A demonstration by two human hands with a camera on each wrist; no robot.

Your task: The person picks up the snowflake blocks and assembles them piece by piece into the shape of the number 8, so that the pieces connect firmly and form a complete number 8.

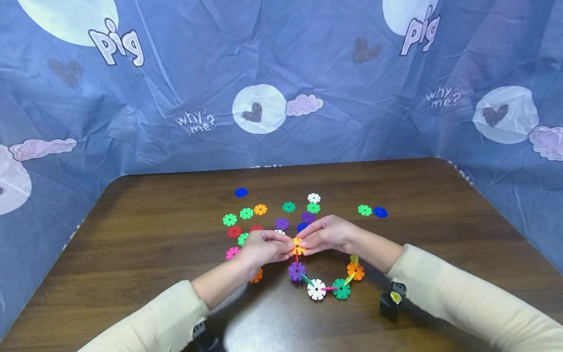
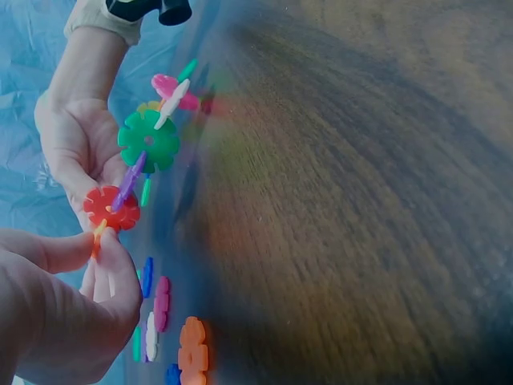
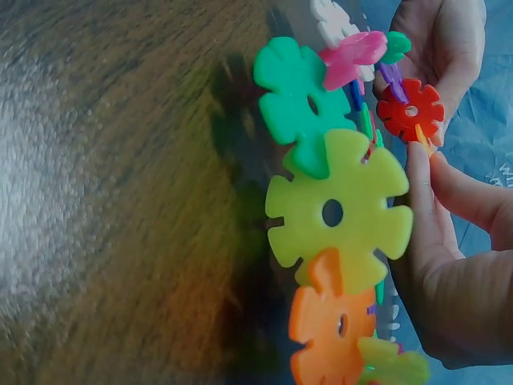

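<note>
Pinching orange disc (image 1: 297, 244), left hand (image 1: 263, 248), right hand (image 1: 327, 234)

Materials under my hands: plastic, wood, cloth.
Snowflake discs (image 1: 316, 289): smooth moulded plastic, slight sheen. Table (image 1: 440, 205): dark wood grain, glossy. Backdrop (image 1: 308, 63): creased printed sheet, faintly shiny. My sleeves (image 1: 462, 298): matt cloth.

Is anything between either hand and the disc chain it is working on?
Nothing visible. The left hand and right hand both already pinch the yellow disc at the top of the chain; loose discs lie behind them.
</note>
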